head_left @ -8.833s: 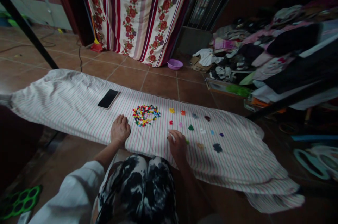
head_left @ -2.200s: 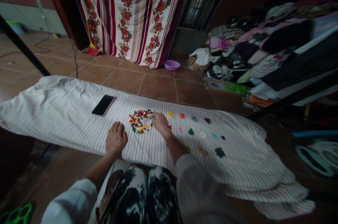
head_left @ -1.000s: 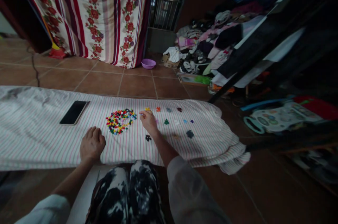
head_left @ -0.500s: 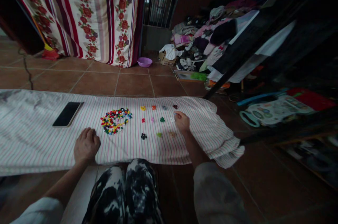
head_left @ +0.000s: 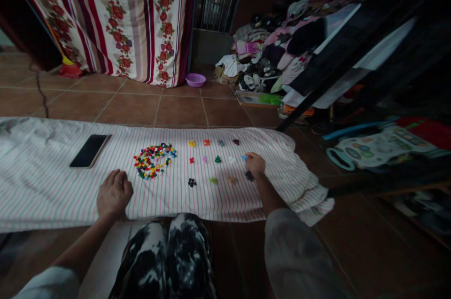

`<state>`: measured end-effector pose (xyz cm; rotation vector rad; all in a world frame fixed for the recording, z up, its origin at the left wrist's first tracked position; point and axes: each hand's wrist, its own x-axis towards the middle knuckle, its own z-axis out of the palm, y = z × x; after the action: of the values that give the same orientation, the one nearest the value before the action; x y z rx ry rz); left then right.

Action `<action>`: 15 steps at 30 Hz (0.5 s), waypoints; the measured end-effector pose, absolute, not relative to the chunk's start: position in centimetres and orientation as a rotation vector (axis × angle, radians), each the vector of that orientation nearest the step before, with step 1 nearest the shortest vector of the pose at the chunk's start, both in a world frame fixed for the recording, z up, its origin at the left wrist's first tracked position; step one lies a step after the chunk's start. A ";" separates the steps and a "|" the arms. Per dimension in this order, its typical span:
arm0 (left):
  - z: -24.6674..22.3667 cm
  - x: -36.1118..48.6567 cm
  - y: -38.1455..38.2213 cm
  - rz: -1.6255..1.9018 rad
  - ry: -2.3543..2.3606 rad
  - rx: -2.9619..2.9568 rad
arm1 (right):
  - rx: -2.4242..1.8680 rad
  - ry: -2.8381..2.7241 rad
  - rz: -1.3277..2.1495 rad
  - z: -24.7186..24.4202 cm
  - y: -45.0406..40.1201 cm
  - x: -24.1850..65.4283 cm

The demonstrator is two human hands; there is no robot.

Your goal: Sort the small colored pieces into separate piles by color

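Where the right hand (head_left: 255, 163) reached over the right part of the sorted groups, its fingers were drawn in at the light-blue pieces (head_left: 244, 158); any gap, or any piece between the tips, could not be made out. Just near of that hand: dark grey pieces (head_left: 249, 175), partly covered by the wrist. To its left, middle row, running leftward: white pieces (head_left: 232, 160), green pieces (head_left: 218, 160), pink pieces (head_left: 204, 159), red pieces (head_left: 191, 160). Far row, left to right: yellow pieces (head_left: 191, 143), orange pieces (head_left: 206, 142), grey-blue pieces (head_left: 221, 143), dark brown pieces (head_left: 236, 142). Near row, left to right: black pieces (head_left: 191, 182), lime pieces (head_left: 213, 180), tan pieces (head_left: 231, 179). Farther left: one mixed pile (head_left: 148, 158), many colours, loosely ring-shaped. Left hand (head_left: 114, 193): palm down, near and left of the pile, fingers loosely extended, nothing seen in hold. Left of the pile: one phone (head_left: 89, 151), dark screen up. All lay on a tabletop under a striped cloth (head_left: 158, 205). Beyond, on the tiled floor (head_left: 179, 108): one purple basin (head_left: 196, 80), beside a flowered curtain (head_left: 141, 21); at far right, heaped clothes (head_left: 275, 50).
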<state>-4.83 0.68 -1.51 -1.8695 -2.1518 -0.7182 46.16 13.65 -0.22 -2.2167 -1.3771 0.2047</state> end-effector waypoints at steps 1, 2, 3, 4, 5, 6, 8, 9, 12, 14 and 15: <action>-1.5 -4.9 0.7 -0.712 -2.148 -1.871 | -2.215 -1.391 0.201 -0.3 13.7 46.2; -1.6 -4.9 0.7 -0.706 -2.146 -1.872 | -2.210 -1.402 0.204 -0.3 13.7 46.2; -1.7 -4.9 0.7 -0.704 -2.147 -1.868 | -2.202 -1.414 0.213 -0.4 13.7 46.2; -1.7 -4.9 0.7 -0.706 -2.150 -1.863 | -2.189 -1.426 0.226 -0.4 13.7 46.2; -1.8 -5.0 0.7 -0.713 -2.154 -1.856 | -2.176 -1.439 0.238 -0.4 13.7 46.2; -1.9 -5.0 0.7 -0.724 -2.156 -1.849 | -2.167 -1.447 0.248 -0.4 13.7 46.3; -2.0 -5.0 0.7 -0.748 -2.154 -1.845 | -2.155 -1.455 0.257 -0.4 13.7 46.3; -2.1 -5.0 0.7 -0.756 -2.151 -1.846 | -2.144 -1.456 0.259 -0.3 13.7 46.3; -2.1 -5.0 0.7 -0.764 -2.132 -1.861 | -2.112 -1.457 0.279 -0.2 13.5 46.2; -2.2 -5.0 0.7 -0.760 -2.123 -1.865 | -2.114 -1.449 0.294 -0.1 13.5 46.1; -2.2 -5.0 0.7 -0.756 -2.118 -1.864 | -2.123 -1.442 0.297 -0.1 13.5 46.1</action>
<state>-5.05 0.75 -2.20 -1.8636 -2.1183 -0.7564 46.06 13.49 -0.13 -2.1225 -1.4423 0.2967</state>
